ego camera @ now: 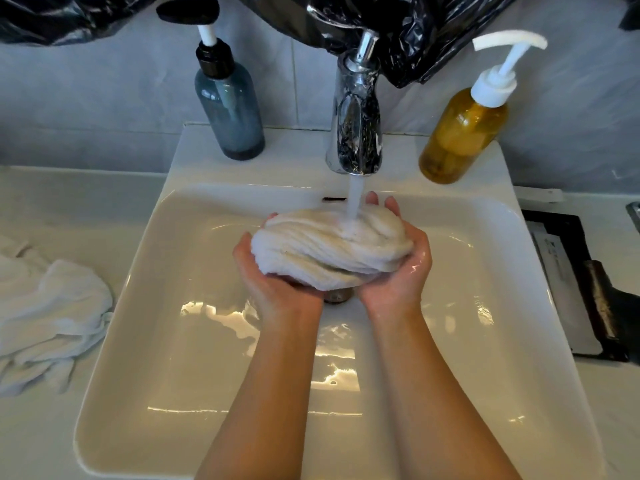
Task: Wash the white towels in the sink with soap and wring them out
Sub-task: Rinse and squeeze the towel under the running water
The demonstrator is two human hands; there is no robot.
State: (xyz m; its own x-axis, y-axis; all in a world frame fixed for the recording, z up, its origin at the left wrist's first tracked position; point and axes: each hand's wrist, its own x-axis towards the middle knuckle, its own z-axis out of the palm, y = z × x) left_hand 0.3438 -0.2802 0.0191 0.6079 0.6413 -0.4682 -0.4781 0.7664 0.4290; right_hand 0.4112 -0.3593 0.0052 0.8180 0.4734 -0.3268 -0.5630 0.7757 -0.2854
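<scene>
Presently, in the head view, left hand (pixel 273 277) and right hand (pixel 403 263) cup a bunched towel (pixel 329 247), fingers curled round it, under the running faucet (pixel 356 133) above the sink (pixel 294 150). Judged mid-wash: wringing outstanding, and a towel heap (pixel 52 306) lies on the counter (pixel 52 202), apparently awaiting treatment.

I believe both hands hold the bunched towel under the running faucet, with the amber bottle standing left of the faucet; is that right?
Not quite. In the head view the amber bottle stands right of the faucet; the blue-grey bottle is on its left. The rest holds: the left hand and right hand hold the bunched towel under the running water.
</scene>
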